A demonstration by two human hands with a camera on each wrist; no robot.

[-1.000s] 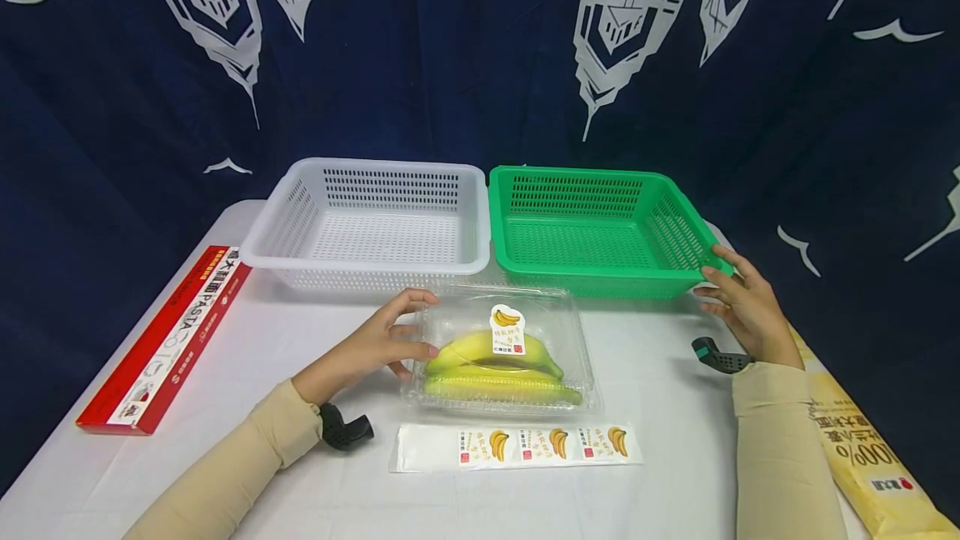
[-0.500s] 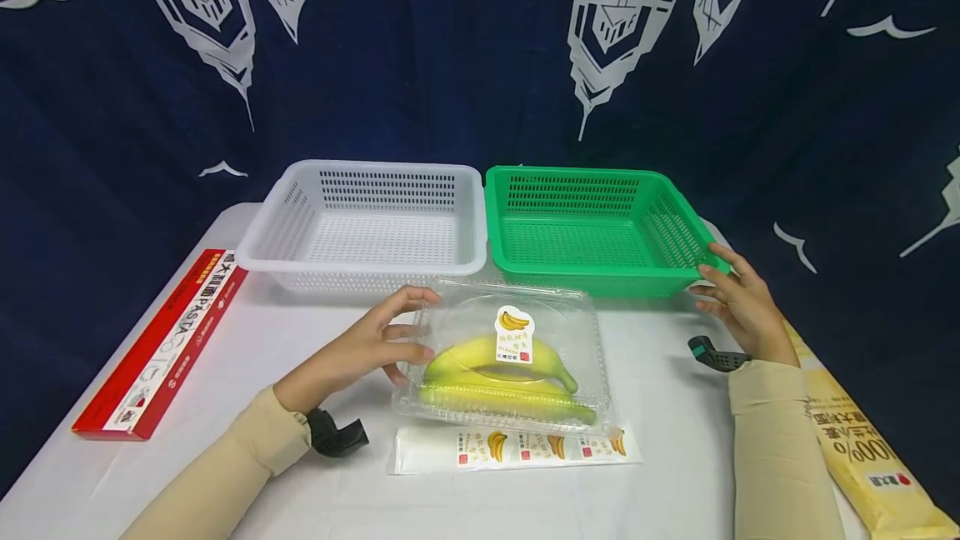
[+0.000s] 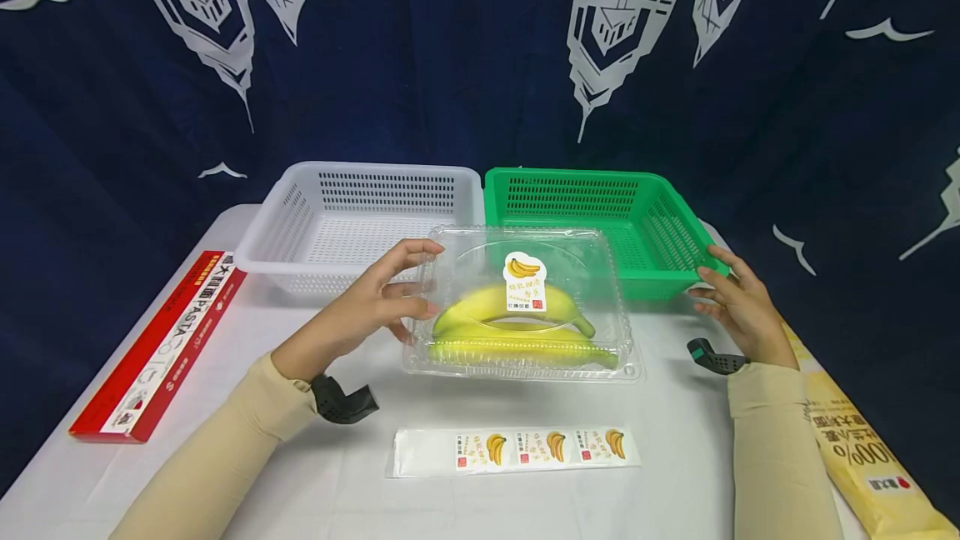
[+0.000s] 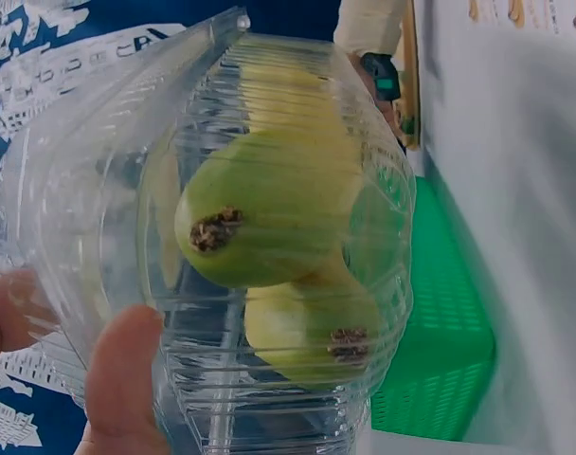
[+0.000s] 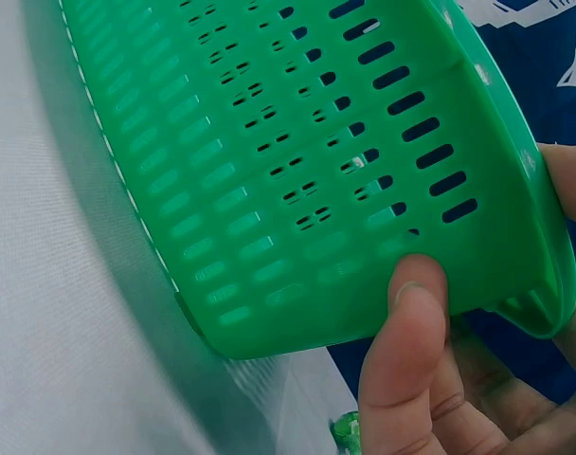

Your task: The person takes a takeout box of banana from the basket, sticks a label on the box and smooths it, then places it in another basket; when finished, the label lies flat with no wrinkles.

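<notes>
A clear plastic clamshell box holds bananas and has a banana sticker on its lid. My left hand grips the box by its left side, raised off the table. Seen from the left wrist, the thumb presses the clear wall and two banana ends face the camera. At the near right corner of the green basket is my right hand. Its thumb lies on the outer wall, with the other fingers around the rim.
Left of the green basket stands a white basket. A strip of banana stickers lies at the front of the table. A red pasta box is along the left edge, a yellow bag along the right.
My left hand has lifted the clamshell box off the table, up and slightly right, so it now overlaps the green basket in the head view. My right hand has stayed at the basket's corner.
</notes>
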